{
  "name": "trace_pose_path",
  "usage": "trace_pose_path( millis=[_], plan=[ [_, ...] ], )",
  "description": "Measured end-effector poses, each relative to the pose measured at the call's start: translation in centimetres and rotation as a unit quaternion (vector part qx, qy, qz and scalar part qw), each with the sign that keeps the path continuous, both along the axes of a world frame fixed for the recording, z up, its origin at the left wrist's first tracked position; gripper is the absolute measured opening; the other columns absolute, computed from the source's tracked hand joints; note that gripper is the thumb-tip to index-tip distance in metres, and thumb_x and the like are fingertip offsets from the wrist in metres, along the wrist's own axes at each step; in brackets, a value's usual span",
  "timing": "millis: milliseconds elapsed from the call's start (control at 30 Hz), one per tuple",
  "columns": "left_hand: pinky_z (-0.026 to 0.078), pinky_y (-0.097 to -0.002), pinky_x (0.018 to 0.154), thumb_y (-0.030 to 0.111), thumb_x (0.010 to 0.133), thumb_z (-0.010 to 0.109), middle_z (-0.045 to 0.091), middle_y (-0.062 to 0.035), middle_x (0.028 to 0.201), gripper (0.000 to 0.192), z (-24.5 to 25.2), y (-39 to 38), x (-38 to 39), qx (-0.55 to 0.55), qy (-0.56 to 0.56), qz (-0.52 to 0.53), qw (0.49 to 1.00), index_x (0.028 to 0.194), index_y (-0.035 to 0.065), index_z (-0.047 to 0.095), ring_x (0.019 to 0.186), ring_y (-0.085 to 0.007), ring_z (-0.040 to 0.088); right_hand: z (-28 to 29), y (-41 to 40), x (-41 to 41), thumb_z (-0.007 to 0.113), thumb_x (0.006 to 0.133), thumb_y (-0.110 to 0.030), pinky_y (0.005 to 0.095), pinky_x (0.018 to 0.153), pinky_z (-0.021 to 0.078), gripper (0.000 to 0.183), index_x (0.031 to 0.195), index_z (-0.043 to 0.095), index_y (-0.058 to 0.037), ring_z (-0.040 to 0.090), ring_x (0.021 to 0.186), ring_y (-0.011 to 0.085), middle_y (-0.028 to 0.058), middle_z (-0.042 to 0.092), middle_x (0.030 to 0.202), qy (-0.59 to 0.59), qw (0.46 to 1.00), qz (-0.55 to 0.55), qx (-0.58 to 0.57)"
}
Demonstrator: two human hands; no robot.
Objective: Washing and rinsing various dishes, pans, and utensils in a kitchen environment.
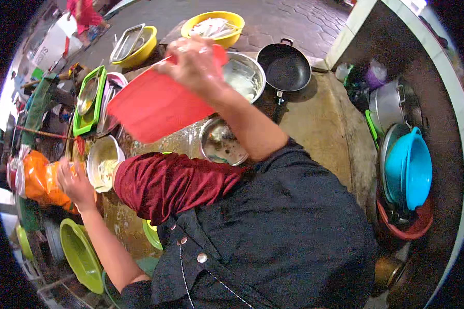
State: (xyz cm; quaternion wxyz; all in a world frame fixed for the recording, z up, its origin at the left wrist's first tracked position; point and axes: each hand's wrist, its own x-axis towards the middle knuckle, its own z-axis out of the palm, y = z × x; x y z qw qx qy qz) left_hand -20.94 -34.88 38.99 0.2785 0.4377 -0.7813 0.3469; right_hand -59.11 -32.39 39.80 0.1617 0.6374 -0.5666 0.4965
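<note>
A red plastic cutting board point(158, 102) is in my right hand point(191, 61), which grips it near its upper end. The board hangs tilted over the wet floor, and both hand and board are slightly blurred. Behind it a steel basin point(261, 77) is partly covered. A smaller steel bowl point(220, 148) with murky water and food scraps lies below my right forearm. At the left, my left hand point(75, 185) is empty with its fingers apart. Beside that hand are an orange plastic bag point(36, 174) and a whitish tub point(94, 154) with pale scraps inside.
A black frying pan point(284, 67) lies beyond the steel basin. Yellow basins point(237, 33) with utensils stand at the back. A green tray point(77, 123) leans at left. Blue basins point(398, 170) and pots line the right wall. An olive-green basin point(77, 251) stands lower left. A person's leg point(84, 34) shows top left.
</note>
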Motion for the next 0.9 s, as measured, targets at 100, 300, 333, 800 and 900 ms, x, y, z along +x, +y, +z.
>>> trace_pose_path(
  millis=[100,300,333,800,900],
  plan=[
    [0.035,-0.0409,0.087,0.020,0.086,0.049,0.054,-0.0133,0.110,0.026,-6.4,1.6,8.9,0.136,0.095,0.034,0.986,0.104,0.0019,0.054,0.100,-0.0310,0.049,-1.2,2.0,-5.4,0.066,0.067,-0.041,0.0393,0.075,0.0357,0.036,0.070,0.062,-0.0060,0.054,0.080,0.0263,0.0099,0.061,0.077,0.014,0.992,-0.124,0.027],
    [0.042,-0.0427,0.072,0.019,0.086,0.045,0.054,-0.0193,0.094,0.026,-20.8,12.2,24.8,0.207,0.161,0.354,0.898,0.095,-0.0018,0.056,0.084,-0.0367,0.052,-3.1,7.9,-15.4,0.065,0.066,-0.044,0.0408,0.073,0.0350,0.034,0.069,0.062,-0.0104,0.053,0.082,0.0243,0.0062,0.062,0.077,0.085,0.929,-0.332,0.142],
    [0.042,-0.0427,0.071,0.020,0.085,0.046,0.053,-0.0191,0.094,0.026,-22.2,13.4,26.0,0.221,0.165,0.369,0.888,0.095,-0.0016,0.056,0.084,-0.0367,0.052,-3.1,9.1,-16.6,0.065,0.066,-0.044,0.0408,0.073,0.0350,0.034,0.069,0.062,-0.0104,0.053,0.082,0.0243,0.0062,0.062,0.077,0.084,0.925,-0.342,0.140],
    [0.045,-0.0410,0.069,0.017,0.083,0.049,0.052,-0.0154,0.089,0.020,-29.7,13.3,28.7,0.261,0.100,0.396,0.875,0.095,0.0041,0.058,0.080,-0.0322,0.054,9.4,36.6,-25.7,0.067,0.065,-0.047,0.0402,0.064,0.0321,0.031,0.063,0.058,-0.0174,0.051,0.068,0.0213,-0.0023,0.055,0.065,0.360,0.571,-0.726,-0.134],
    [0.044,-0.0418,0.070,0.021,0.084,0.047,0.050,-0.0155,0.094,0.023,-29.4,14.2,30.0,0.297,0.103,0.452,0.835,0.097,0.0050,0.058,0.081,-0.0321,0.054,8.5,40.7,-27.6,0.062,0.068,-0.048,0.0407,0.066,0.0327,0.031,0.064,0.055,-0.0177,0.049,0.071,0.0224,-0.0008,0.053,0.069,0.351,0.518,-0.768,-0.135]
  ],
)
